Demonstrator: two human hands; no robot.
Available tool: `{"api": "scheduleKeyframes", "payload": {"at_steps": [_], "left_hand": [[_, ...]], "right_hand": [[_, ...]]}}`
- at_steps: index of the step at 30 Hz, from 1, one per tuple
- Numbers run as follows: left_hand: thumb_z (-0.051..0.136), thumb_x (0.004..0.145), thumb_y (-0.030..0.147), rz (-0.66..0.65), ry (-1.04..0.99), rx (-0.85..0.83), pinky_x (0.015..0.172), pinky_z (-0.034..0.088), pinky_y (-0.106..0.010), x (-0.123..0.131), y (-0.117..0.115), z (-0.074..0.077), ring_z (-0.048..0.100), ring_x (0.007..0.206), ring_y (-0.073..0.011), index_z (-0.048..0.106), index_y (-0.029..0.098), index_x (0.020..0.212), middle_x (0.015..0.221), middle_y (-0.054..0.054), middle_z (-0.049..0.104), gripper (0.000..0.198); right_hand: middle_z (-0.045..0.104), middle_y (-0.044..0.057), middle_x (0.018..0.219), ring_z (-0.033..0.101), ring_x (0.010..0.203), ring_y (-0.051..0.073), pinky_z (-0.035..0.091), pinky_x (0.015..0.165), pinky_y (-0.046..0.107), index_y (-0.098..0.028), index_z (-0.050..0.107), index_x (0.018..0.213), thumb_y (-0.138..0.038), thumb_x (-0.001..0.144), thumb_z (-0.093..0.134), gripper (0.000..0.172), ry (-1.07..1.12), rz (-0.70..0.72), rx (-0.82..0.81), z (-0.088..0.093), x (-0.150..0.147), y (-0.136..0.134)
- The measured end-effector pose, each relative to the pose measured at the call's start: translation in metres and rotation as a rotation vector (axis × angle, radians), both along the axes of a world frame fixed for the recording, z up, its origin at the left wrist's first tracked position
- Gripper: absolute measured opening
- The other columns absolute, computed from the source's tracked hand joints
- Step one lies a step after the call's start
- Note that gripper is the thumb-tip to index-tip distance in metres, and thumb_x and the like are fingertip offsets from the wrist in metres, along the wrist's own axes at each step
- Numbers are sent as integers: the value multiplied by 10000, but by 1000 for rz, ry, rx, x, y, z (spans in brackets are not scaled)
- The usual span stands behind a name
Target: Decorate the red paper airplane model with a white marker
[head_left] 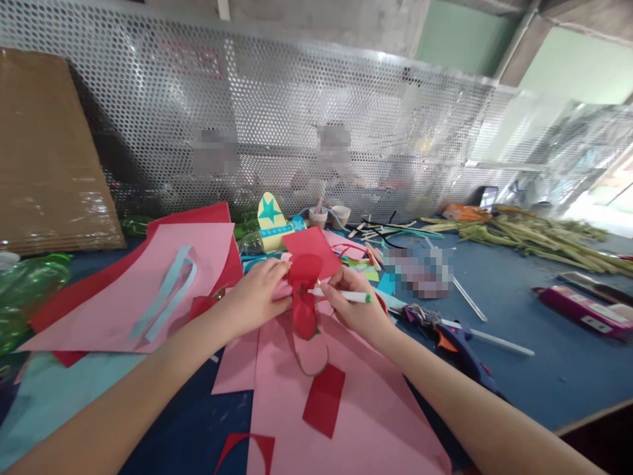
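Observation:
My left hand (261, 295) is closed on the edge of a red craft piece (303, 315), long with a rounded lower end. Between the fingers of my right hand (357, 307) is a white marker (346, 295) with a green end; its tip meets the red piece or hovers just over it, I cannot tell which. A red sheet (316, 249) rises behind the piece. Below it lies a rounded pink cut-out (312, 356) with a dark outline. Under both hands spreads a large pink sheet (366, 415), with a red rectangle (324, 400) on top.
Pink sheet (119, 290) and pale blue strips (185, 284) lie left, near a green plastic bottle (34, 297). A yellow craft with a blue star (270, 214) stands behind. At right are a glue gun (462, 349), a purple box (583, 311) and dried stalks (534, 234).

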State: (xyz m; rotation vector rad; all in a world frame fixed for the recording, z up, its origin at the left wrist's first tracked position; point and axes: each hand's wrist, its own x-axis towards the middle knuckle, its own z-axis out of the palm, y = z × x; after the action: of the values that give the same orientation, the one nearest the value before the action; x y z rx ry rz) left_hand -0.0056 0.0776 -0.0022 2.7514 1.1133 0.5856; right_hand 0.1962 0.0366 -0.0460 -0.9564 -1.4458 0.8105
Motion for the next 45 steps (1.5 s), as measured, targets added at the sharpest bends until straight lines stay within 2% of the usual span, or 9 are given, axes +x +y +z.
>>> {"api": "scheduleKeyframes", "payload": {"at_steps": [11,39,45], "left_hand": [[589,819,282,11,2,5,964,444,-445,1,-1,0,512,1166,-280,493,196,1152,1214,-117,548,357],[580,822,278,13,10,-3,952,453,-441,2,-3,2,518,1157,-284,508,197,1134,1194,-109,556,330],[594,818,281,22,22,7,952,450,-447,1,-1,-1,521,1147,-284,500,182,1133,1194,-115,550,344]], "right_hand": [[376,-71,561,331,512,91,271,489,240,-215,392,667,-336,817,574,265,-36,-32,1,1,1,1],[432,-58,579,370,526,104,288,512,249,-220,392,665,-291,812,558,233,-99,-29,-17,3,3,0],[401,-67,574,342,518,97,272,504,246,-219,388,668,-289,812,560,235,-84,-27,-12,3,2,0]]}}
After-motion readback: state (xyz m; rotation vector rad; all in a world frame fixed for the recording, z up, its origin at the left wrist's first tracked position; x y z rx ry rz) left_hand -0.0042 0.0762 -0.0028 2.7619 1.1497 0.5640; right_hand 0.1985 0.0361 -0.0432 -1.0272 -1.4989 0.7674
